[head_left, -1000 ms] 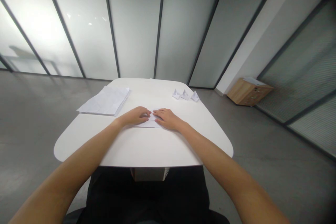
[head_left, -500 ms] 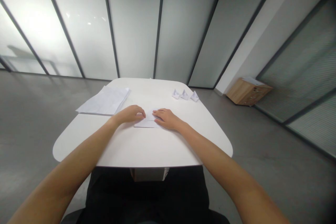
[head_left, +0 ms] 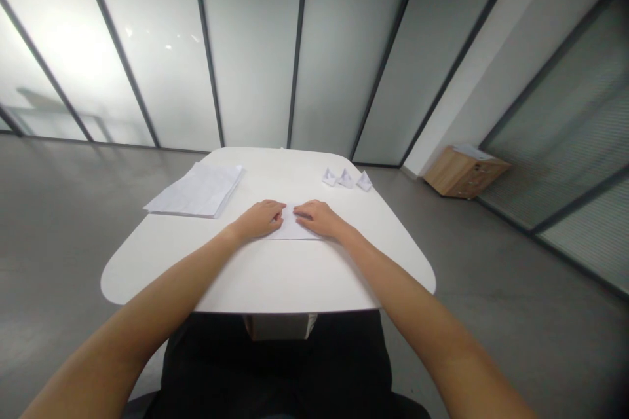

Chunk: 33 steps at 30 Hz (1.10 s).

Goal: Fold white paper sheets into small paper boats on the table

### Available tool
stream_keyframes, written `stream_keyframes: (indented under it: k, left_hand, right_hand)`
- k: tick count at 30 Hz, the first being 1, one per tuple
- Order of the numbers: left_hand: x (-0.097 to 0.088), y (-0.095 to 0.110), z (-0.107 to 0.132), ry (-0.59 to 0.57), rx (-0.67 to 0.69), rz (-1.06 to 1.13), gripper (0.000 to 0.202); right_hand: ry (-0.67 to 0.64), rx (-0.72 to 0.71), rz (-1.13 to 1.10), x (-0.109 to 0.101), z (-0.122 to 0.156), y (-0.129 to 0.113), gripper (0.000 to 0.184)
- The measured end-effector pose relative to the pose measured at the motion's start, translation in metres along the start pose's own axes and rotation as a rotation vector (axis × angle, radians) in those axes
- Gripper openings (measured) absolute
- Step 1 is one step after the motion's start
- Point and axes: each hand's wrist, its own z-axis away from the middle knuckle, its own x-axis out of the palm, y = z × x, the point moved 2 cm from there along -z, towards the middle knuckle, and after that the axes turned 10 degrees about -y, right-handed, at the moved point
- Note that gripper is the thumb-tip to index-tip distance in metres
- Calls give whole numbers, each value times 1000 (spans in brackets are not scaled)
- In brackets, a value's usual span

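A folded sheet of white paper (head_left: 291, 230) lies flat on the white table (head_left: 275, 278) in front of me. My left hand (head_left: 264, 218) rests over its left part, with thumb and index finger apart and pointing inward. On the right part of the sheet lies my right hand (head_left: 319, 218), fingers stretched toward the left one and pressed down on the paper. A narrow gap separates the two hands' fingertips. Both palms cover parts of the sheet, so its outer edges are mostly hidden.
A stack of white paper (head_left: 196, 190) lies at the table's left. Three small folded paper boats (head_left: 345, 179) stand in a row at the far right. A wooden cabinet (head_left: 462, 172) is on the floor beyond, near frosted glass panels (head_left: 250, 46).
My left hand has moved right over the paper, closer to the right hand. My right hand has shifted slightly right, and the paper's left front corner is now covered.
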Motion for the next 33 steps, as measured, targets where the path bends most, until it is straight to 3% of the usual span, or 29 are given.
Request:
stream_keyframes:
  k: [5, 8, 13, 17, 23, 33]
  left_hand:
    - [-2, 1, 1, -6, -9, 3, 21]
    - [-3, 2, 2, -11, -8, 6, 21]
    - [-3, 2, 2, -10, -11, 7, 21]
    - [-3, 2, 2, -9, -9, -1, 21]
    - [-2, 0, 3, -1, -13, 20, 24]
    - [-2, 2, 2, 2, -12, 14, 28]
  right_hand:
    - [29, 306, 54, 0, 15, 39, 44]
    - [17, 396, 55, 1, 20, 51, 52]
    - [24, 444, 17, -1, 15, 44, 46]
    - [116, 490, -110, -8, 13, 32, 42]
    - [173, 318, -294, -13, 12, 15, 37]
    - [88, -34, -213, -7, 7, -2, 26]
